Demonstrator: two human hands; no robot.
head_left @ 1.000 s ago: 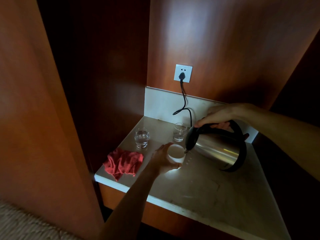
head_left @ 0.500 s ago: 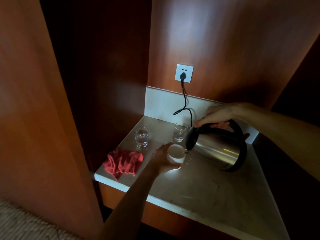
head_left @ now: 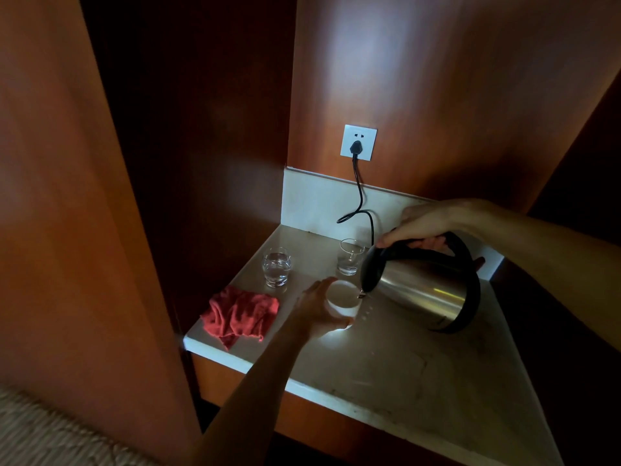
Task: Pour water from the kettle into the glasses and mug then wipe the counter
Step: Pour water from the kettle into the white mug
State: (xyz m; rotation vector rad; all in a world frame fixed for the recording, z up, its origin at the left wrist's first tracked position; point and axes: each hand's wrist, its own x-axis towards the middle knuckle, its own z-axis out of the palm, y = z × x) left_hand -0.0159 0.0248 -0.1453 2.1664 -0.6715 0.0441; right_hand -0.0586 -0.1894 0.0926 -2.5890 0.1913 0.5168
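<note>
A: Right hand (head_left: 426, 225) is wrapped round the handle of the kettle (head_left: 420, 287), tipped hard over at centre-right, spout at the rim of the mug (head_left: 342, 299).

B: And the left hand (head_left: 317, 311) cups that mug from the left, steadying it on the counter (head_left: 386, 371).

A: Risk here? Tip any further and water could surge past the rim onto the fingers. There are already droplets just right of the mug.

B: Can't see the fill level, so overflow's a guess. One glass (head_left: 276, 268) upper left holds water; the other glass (head_left: 350, 257) sits close behind the spout and could get clipped on the swing back.

A: Room's good lower right, bare counter. The cloth (head_left: 240, 314) lies near the left edge, a corner hanging over the front.
</note>
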